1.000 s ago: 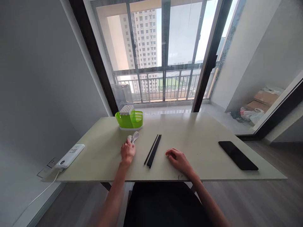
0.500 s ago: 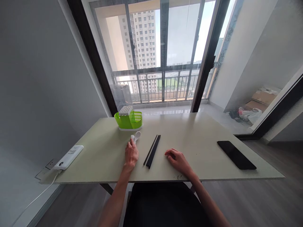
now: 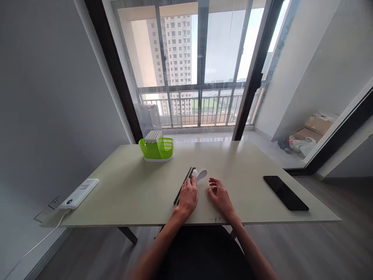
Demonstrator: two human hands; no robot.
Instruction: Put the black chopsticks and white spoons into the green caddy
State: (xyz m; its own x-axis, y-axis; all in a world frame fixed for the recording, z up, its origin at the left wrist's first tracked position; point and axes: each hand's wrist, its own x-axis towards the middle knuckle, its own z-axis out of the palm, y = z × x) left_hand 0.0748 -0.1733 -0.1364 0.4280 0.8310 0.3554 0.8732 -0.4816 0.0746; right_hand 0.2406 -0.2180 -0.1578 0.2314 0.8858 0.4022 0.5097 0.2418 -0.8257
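Note:
My left hand (image 3: pixel 189 193) is closed on white spoons (image 3: pixel 201 175), whose bowls stick out past the fingertips; the handles are hidden under the hand. Black chopsticks (image 3: pixel 183 186) lie on the table beneath and to the left of that hand, partly covered by it. Just right of the spoons is my right hand (image 3: pixel 219 194), fingers curved and apart, with nothing in it, its side on the tabletop.
At the table's (image 3: pixel 140 186) far left stands a green utensil basket (image 3: pixel 155 151) with a white base. A white power bank (image 3: pixel 81 192) with a cable lies at the left edge. On the right lies a black phone (image 3: pixel 285 192).
My left hand has carried the spoons rightward, from left of the chopsticks to over them and close to my right hand. The right hand's fingers have opened a little.

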